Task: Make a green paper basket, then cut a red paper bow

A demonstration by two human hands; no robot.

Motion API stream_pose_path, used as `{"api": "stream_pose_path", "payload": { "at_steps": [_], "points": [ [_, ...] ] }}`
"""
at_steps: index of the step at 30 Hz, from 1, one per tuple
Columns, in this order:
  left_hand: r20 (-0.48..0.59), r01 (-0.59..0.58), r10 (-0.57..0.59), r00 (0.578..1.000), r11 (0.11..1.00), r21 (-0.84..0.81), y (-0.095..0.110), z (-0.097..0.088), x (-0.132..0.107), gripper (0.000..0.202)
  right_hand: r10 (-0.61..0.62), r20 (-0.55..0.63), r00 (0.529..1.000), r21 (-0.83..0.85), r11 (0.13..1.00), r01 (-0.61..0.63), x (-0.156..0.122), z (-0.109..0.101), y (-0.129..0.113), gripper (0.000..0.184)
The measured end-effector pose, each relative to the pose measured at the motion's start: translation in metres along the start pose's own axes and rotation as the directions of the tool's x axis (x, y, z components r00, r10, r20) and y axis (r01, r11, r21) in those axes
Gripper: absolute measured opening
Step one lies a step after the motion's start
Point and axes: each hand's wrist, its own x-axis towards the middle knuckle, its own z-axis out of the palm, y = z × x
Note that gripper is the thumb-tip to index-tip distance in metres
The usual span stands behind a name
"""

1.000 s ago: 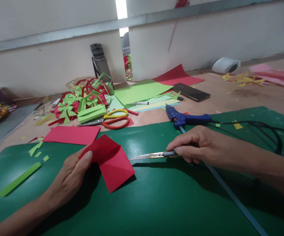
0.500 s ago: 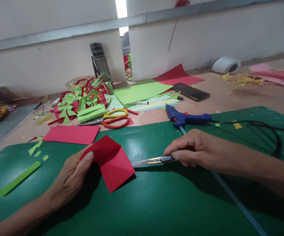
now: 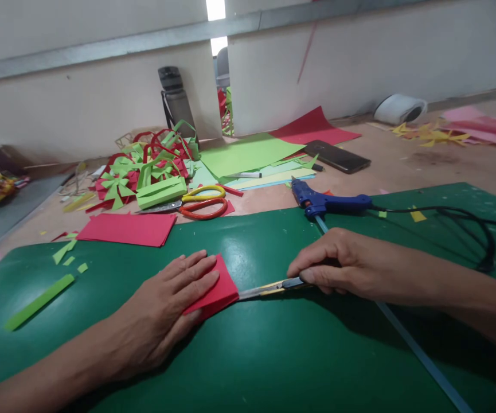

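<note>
Paper (image 3: 225, 284) is lying on the mat (image 3: 282, 355) under the left hand (image 3: 161, 310), which is pressing flat; the right hand (image 3: 343, 264) is pinching the knife (image 3: 278, 285), its length pointing left, meeting the paper's right edge (tucked in or not, I can't tell).

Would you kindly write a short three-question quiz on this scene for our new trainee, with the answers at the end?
1. What does the right hand hold?
a) a marker pen
b) a craft knife
c) a pair of scissors

2. True or false: the left hand rests on the folded red paper.

3. Fill in the missing colour: the body of the glue gun is ____.

Key: 1. b; 2. true; 3. blue.
</note>
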Motion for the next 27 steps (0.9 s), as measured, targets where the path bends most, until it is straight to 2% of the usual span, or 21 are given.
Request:
{"api": "stream_pose_path", "payload": {
  "at_steps": [5,9,13,16,19,23,27],
  "points": [
    [0.105,-0.005,0.0,0.994,0.999,0.044,0.006,-0.006,0.002,0.071,0.011,0.013,1.0,0.002,1.0,-0.011,0.001,-0.001,0.0,0.027],
    [0.044,0.082,-0.082,0.996,0.996,-0.019,0.004,-0.003,0.004,0.055,0.023,-0.004,1.0,0.034,0.999,-0.023,0.002,-0.002,0.0,0.027],
    [-0.009,0.127,-0.13,0.991,0.977,-0.173,-0.001,-0.003,0.005,0.043,0.017,-0.047,0.999,0.048,0.999,-0.015,0.005,-0.001,0.001,0.027],
    [-0.089,0.189,-0.229,0.969,0.925,-0.329,-0.001,-0.008,0.005,0.04,0.025,-0.082,0.996,0.046,0.999,-0.022,0.006,-0.002,0.001,0.028],
    [-0.119,0.249,-0.336,0.934,0.855,-0.456,0.0,-0.015,0.005,0.039,0.021,-0.117,0.993,0.051,0.999,-0.015,0.006,-0.001,0.001,0.029],
    [-0.113,0.262,-0.384,0.917,0.789,-0.556,0.002,-0.021,0.006,0.039,-0.01,-0.136,0.991,0.07,0.997,0.019,0.006,0.001,-0.002,0.03],
    [-0.144,0.231,-0.4,0.905,0.747,-0.624,0.001,-0.018,0.004,0.039,-0.012,-0.132,0.991,0.085,0.996,0.023,0.007,0.005,-0.008,0.027]
  ]
}}
